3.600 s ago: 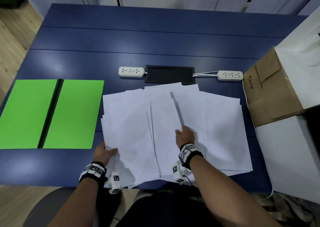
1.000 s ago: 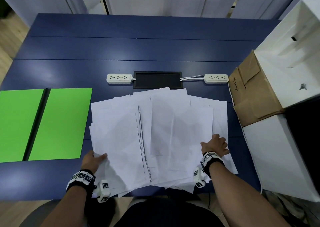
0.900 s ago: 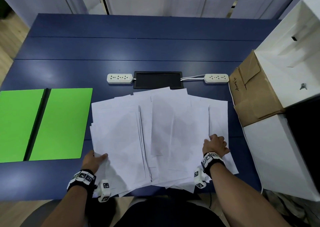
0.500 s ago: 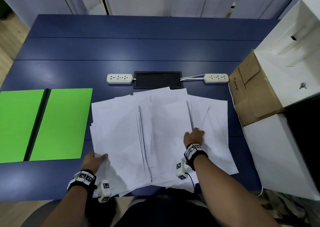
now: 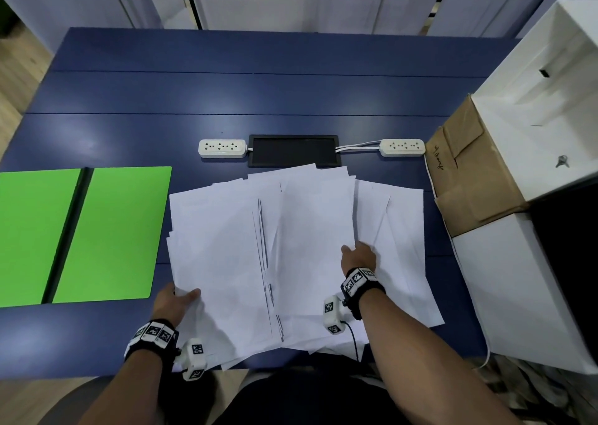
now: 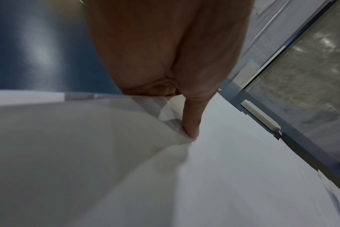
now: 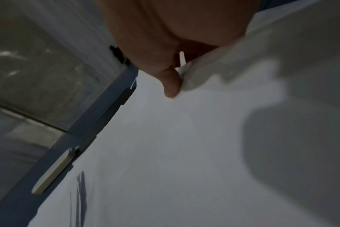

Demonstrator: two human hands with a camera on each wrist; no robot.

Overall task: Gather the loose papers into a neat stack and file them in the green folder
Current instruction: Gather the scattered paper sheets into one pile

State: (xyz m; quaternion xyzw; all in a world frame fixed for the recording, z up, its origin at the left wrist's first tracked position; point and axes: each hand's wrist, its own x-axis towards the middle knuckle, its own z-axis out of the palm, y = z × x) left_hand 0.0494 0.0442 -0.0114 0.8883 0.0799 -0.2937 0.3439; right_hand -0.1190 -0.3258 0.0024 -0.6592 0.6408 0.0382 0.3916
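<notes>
Several loose white papers (image 5: 301,246) lie fanned across the near middle of the blue table (image 5: 259,101). The green folder (image 5: 113,230) lies open and flat to their left. My left hand (image 5: 186,295) grips the lower left edge of the papers. In the left wrist view its thumb (image 6: 192,119) lies on top of the papers (image 6: 223,169) and the fingers are hidden beneath. My right hand (image 5: 351,250) pinches the right edge of the middle sheets. In the right wrist view the thumb (image 7: 171,83) presses on the papers (image 7: 184,138) beside a raised sheet edge.
Two white power strips (image 5: 222,148) (image 5: 402,147) flank a black panel (image 5: 293,150) just behind the papers. A brown cardboard box (image 5: 469,178) and white boxes (image 5: 517,288) stand along the right side. The papers overhang the table's near edge.
My right hand has moved from the right edge of the spread toward the middle, drawing sheets leftward over the pile. The left hand has kept its hold at the lower left edge.
</notes>
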